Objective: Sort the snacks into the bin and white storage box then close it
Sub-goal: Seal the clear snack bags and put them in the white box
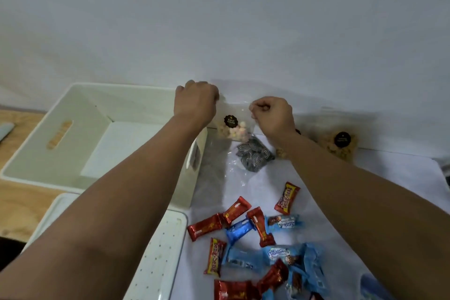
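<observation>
Clear pouch [233, 126] of pastel biscuits is pinched at both top corners by left hand [196, 102] and right hand [272, 114], just right of the bin [60, 129], probably so it hangs upright for the drop.

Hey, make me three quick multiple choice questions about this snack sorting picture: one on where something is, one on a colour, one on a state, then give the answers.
1. Where does the white bin stand relative to the loose snack bars?
A. to their left
B. to their right
C. on top of them

2. What colour are the Beng-Beng bar wrappers?
A. green
B. red
C. purple

3. What are the two hands doing?
A. resting flat on the cloth
B. both holding the clear bag of pastel biscuits
C. closing a lid

Answers: 1 A, the bin sits left of the bars. 2 B, the wrappers are red with yellow lettering. 3 B, the left hand and right hand each pinch the bag's top.
</observation>
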